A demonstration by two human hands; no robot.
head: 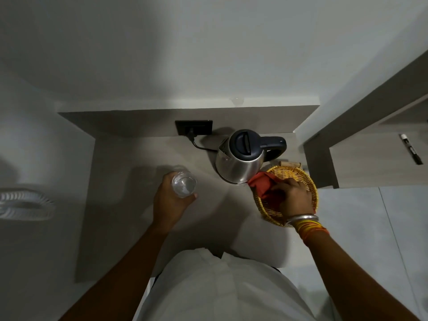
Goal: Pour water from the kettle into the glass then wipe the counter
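Note:
A steel kettle [240, 162] with a dark lid and handle stands upright at the back right of the grey counter [120, 193], its cord plugged into a black wall socket [194, 127]. My left hand [170, 200] is wrapped around a clear glass [184, 183] with water in it, left of the kettle. Whether the glass rests on the counter I cannot tell. My right hand [294, 196] lies inside a yellow wicker basket [310, 181] and grips a red cloth [262, 184], which drapes over the basket's left rim next to the kettle's base.
A small cork-like roll [289, 163] lies behind the basket. A black marker [411, 149] rests on a lower shelf at the right. A white fan [25, 203] stands on the floor to the left. The counter's front edge meets my white shirt.

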